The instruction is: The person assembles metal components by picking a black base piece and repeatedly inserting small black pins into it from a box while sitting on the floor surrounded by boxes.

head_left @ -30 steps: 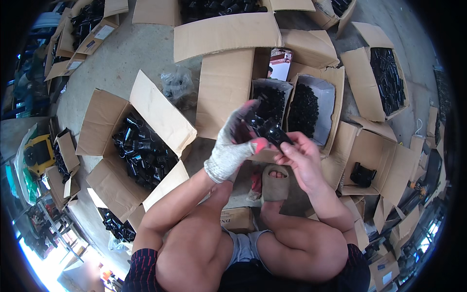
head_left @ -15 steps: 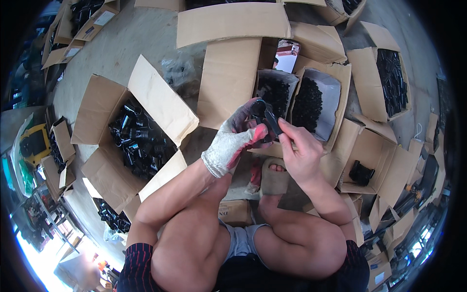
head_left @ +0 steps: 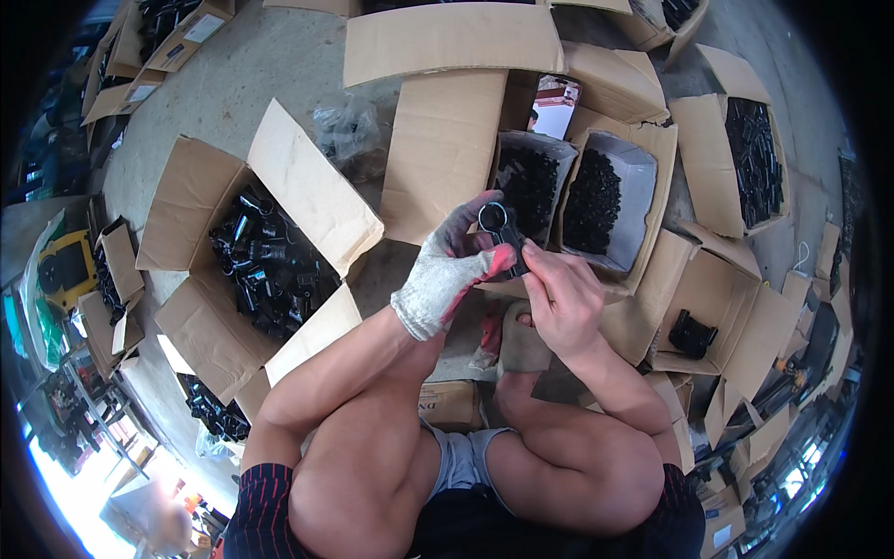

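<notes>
In front of my knees, my left hand (head_left: 440,287), in a white glove with red and dark patches, is closed round a glossy black part with a round ring at one end (head_left: 508,238). The ring end points up and away from me. My bare right hand (head_left: 566,304) pinches the part's lower right side between thumb and fingers; its fingertips partly hide what they grip. Just beyond the hands, a carton (head_left: 663,200) holds two grey-lined trays of small black pieces (head_left: 592,197).
To the left stands an open carton (head_left: 209,321) of glossy black parts (head_left: 265,265). On the right, another carton (head_left: 736,307) contains a few black pieces (head_left: 691,334); beyond it is a carton of long black parts (head_left: 752,158). A clear plastic bag (head_left: 345,130) lies on the floor.
The black part has turned, so its ring now faces up more plainly. My right hand has moved slightly left and down, its fingers now closer against the part's side.
</notes>
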A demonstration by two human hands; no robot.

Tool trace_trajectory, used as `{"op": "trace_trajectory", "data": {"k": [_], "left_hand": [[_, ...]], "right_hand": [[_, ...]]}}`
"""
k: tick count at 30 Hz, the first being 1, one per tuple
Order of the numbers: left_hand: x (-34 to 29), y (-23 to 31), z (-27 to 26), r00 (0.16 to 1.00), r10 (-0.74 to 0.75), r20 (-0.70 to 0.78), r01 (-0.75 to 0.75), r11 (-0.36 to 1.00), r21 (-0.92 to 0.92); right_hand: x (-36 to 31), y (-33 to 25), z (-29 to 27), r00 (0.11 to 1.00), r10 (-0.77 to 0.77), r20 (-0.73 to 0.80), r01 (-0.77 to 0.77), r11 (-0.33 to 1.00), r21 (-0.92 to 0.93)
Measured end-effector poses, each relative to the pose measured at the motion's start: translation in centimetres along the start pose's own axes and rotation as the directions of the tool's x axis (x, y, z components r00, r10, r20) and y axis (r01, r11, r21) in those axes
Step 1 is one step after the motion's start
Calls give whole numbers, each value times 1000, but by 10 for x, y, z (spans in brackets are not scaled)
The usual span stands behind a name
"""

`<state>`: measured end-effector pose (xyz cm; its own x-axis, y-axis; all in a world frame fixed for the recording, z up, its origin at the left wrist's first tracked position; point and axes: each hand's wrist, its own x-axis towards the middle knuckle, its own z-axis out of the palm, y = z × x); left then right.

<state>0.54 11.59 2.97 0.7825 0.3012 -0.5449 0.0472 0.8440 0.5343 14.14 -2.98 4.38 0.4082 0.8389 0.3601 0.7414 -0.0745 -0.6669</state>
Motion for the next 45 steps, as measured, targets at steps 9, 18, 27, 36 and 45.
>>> {"op": "trace_trajectory", "data": {"k": [9,18,27,36,45], "left_hand": [[-4,11,-31,985,30,-172,-39,998,-51],[-9,5,-28,987,8,-158,-10,1000,-15],[-15,4,-33,986,-63,-153,68,997,23],[-14,1,-35,986,-78,-150,88,995,57],[-13,0,-35,981,-73,-178,82,996,45]], "right_hand": [[23,37,-3,986,157,55,-158,987,21],[70,104,69,778,265,570,53,876,-479],[62,111,102,766,311,563,36,853,-520],[61,117,108,776,301,554,11,872,-489],[61,111,103,785,250,567,58,882,-469]]}}
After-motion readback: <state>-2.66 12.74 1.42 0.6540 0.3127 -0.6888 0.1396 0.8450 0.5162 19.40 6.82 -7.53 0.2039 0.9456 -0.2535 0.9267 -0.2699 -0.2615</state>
